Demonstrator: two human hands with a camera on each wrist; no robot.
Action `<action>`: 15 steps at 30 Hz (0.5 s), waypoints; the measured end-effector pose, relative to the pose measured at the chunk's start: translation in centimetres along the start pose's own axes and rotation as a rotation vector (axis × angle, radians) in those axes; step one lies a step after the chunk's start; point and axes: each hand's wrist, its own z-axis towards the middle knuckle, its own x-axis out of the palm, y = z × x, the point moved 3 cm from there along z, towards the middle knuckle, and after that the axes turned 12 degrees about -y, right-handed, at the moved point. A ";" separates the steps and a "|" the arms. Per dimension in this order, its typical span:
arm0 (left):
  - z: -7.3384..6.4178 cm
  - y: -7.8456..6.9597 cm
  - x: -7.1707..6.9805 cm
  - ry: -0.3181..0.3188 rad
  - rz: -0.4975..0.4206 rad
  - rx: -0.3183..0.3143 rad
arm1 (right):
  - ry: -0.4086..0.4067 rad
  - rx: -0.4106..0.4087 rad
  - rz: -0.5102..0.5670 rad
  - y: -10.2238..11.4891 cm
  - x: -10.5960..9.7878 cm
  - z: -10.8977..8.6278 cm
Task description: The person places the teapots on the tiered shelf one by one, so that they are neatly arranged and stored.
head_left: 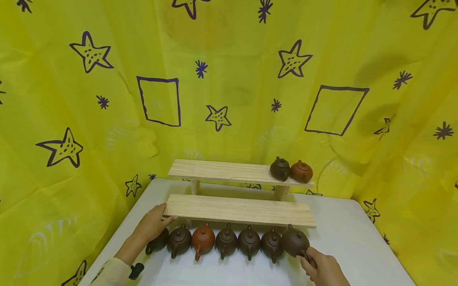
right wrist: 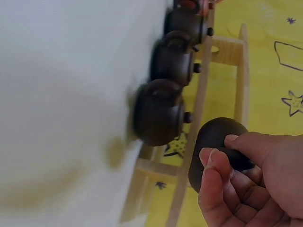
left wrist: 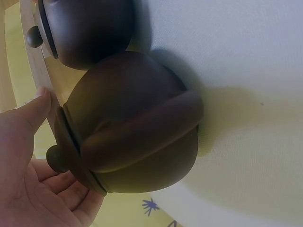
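My right hand (head_left: 323,268) pinches the handle of a dark brown teapot (head_left: 295,241). In the right wrist view that teapot (right wrist: 215,137) is raised off the table, near the front edge of the lower shelf. My left hand (head_left: 153,222) grips the left end of the lower wooden shelf (head_left: 239,208), thumb at its front edge. Just below it a dark teapot (left wrist: 137,127) stands on the table, partly hidden by the hand in the head view. Further right in the same row are several dark teapots (head_left: 249,240) and one reddish teapot (head_left: 203,239), handles facing me.
The upper wooden shelf (head_left: 218,171) bears a dark teapot (head_left: 280,169) and a reddish teapot (head_left: 301,172) at its right end. A white table (head_left: 354,246) carries the stand. Yellow patterned cloth (head_left: 236,79) hangs behind and at both sides.
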 end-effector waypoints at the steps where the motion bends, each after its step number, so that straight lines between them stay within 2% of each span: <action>1: 0.0 0.0 0.0 -0.001 0.001 0.001 | 0.006 0.007 0.009 0.4 -0.2 0.1; 10: 0.0 0.1 0.1 -0.007 0.003 0.007 | -0.007 -0.018 0.034 4.4 -1.7 2.2; 15: 0.1 0.2 0.2 0.001 0.004 0.005 | -0.027 -0.081 0.047 6.3 -2.1 4.2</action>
